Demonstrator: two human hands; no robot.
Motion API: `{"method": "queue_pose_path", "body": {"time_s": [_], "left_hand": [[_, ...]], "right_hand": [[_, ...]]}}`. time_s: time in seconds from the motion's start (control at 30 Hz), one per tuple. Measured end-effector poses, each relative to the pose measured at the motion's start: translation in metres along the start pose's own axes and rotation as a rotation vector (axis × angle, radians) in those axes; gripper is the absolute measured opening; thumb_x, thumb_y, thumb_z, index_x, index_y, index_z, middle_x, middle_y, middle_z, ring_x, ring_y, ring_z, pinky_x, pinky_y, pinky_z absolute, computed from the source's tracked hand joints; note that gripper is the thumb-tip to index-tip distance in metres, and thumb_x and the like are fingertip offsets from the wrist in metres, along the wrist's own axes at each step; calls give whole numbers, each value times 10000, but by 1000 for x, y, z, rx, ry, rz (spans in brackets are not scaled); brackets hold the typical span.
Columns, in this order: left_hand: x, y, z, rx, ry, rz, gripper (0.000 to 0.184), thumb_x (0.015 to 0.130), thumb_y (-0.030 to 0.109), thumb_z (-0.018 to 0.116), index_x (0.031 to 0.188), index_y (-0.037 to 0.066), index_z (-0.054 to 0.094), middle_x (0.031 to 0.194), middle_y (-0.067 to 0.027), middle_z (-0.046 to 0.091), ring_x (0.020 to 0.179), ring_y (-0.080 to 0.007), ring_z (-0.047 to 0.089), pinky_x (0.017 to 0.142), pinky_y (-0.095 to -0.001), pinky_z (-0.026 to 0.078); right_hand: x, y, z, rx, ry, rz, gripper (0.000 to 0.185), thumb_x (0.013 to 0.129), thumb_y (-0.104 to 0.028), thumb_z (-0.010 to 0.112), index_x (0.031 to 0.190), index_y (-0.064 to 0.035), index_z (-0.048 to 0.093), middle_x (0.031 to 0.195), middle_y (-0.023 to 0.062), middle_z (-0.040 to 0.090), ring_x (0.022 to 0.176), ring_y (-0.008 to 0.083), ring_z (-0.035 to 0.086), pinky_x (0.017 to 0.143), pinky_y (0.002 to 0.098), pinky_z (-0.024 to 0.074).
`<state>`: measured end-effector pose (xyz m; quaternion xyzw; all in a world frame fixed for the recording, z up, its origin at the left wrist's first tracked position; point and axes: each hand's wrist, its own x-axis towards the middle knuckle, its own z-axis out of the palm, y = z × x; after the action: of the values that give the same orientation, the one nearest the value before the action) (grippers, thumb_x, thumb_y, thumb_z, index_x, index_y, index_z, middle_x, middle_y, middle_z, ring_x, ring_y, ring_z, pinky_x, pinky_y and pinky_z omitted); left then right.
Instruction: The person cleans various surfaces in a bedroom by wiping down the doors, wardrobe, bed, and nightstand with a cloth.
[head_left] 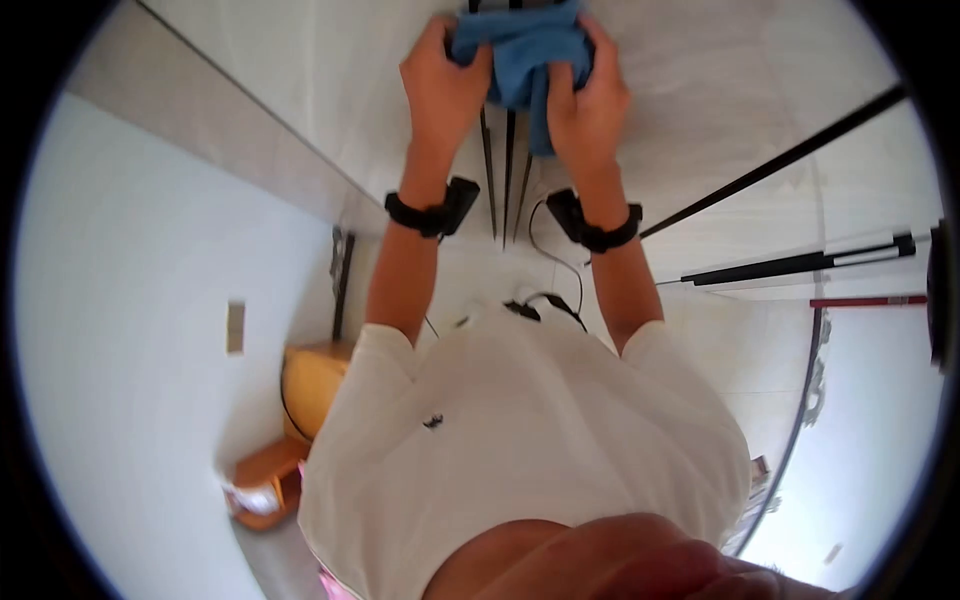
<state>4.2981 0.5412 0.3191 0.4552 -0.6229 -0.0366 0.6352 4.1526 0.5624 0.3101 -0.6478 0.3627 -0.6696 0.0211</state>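
Observation:
A blue cloth (515, 55) is bunched between my two hands at the top of the view. My left hand (445, 85) is closed on its left side, thumb pressed against the fabric. On the other side my right hand (590, 100) grips it, and a fold hangs down beside that thumb. Several thin black rods (510, 170) run beneath the cloth and extend toward my body. Whether the cloth is wrapped around them or only lies over them I cannot tell.
Each wrist carries a black strapped device (435, 212). A dark cable (560, 255) curls between my forearms. Long black poles (780, 160) stand to the right. On the left are a pale wall (150, 330) and an orange-brown piece of furniture (315, 385).

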Motion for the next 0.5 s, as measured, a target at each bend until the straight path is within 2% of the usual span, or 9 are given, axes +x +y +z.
{"method": "queue_pose_path", "body": {"time_s": [0.03,0.1,0.17,0.3,0.33,0.4,0.47,0.5], "left_hand": [[0,-19,9,86,50,133,241,765,99,708,961,-1,609,811,-152,656,700,-210,638,655,-320,501],[-14,-33,14,16,17,83,269,735,131,717,917,0,568,857,-179,606,791,-375,587,716,-415,484],[-35,-46,11,-27,-80,-16,260,744,139,713,917,9,569,869,-177,592,813,-367,570,727,-421,466],[-113,-125,19,26,-193,79,260,718,117,726,885,19,552,823,-165,559,781,-381,543,708,-454,431],[-127,-117,9,-8,-164,47,239,731,94,714,896,13,560,838,-174,578,778,-371,562,703,-423,449],[-114,-108,22,-71,-128,46,219,745,70,701,907,7,568,854,-183,596,775,-361,580,698,-393,467],[-125,-114,25,37,-141,-92,239,745,81,706,919,-2,565,859,-177,601,777,-345,589,695,-383,466],[-130,-115,24,55,-123,-85,255,750,83,695,953,-8,570,863,-164,612,780,-307,602,695,-368,468]], "right_hand": [[-7,8,6,-44,3,34,465,830,-87,619,1265,-5,475,1177,243,566,1005,429,591,853,418,488],[-27,11,13,-159,-92,210,520,804,-68,636,1283,-3,443,1171,258,555,1035,435,569,884,434,470],[-57,31,22,-276,-104,108,554,776,-44,650,1280,10,425,1175,277,539,1081,442,537,923,448,443],[-91,38,18,-245,-277,407,554,761,-31,663,1255,19,416,1185,280,532,1101,453,515,937,458,434],[-125,55,23,-240,-245,352,544,761,-33,665,1242,16,416,1160,277,543,1077,455,526,917,464,444],[-126,75,33,-252,-188,269,535,760,-36,668,1229,12,416,1134,275,554,1053,457,538,897,471,455],[-140,69,41,-284,-154,384,502,758,-22,660,1202,-5,427,1072,272,574,1004,455,562,840,466,480],[-143,67,35,-288,-165,401,502,758,-22,660,1202,-5,427,1072,272,574,1004,455,562,840,466,480]]}}
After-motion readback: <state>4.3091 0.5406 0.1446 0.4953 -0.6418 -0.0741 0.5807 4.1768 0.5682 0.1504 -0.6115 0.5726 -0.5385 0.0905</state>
